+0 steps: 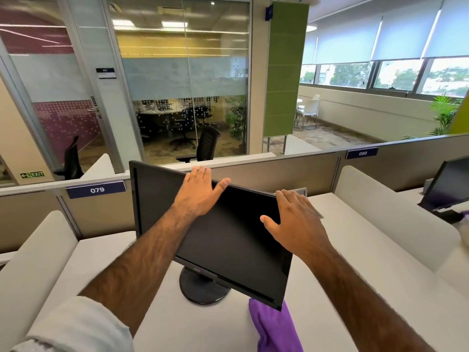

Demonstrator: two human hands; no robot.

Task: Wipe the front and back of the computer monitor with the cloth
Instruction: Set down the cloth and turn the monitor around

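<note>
Your left hand (199,193) lies with its fingers (200,171) hooked over the far top edge of the monitor (228,240) and the thumb spread along that edge to the right, so it grips the top of the frame. Your right hand (294,219) wraps the monitor's right edge: the fingers reach round behind it, the thumb points left across the dark screen, and the palm rests at the upper right corner. Both forearms stretch in from the near side, the left one with a pale sleeve (73,326) rolled up near the elbow.

The monitor stands on a round black base (203,288) at the middle of the white desk (342,288), its screen dark and turned at an angle, the left edge far and the right lower corner near. The purple cloth (275,329) lies loose on the desk at the near right, touched by neither hand, just under the monitor's near lower corner. Behind runs a grey partition (266,174) with a label reading 079 (97,190) on the left. A second monitor (449,184) stands at the far right.
</note>
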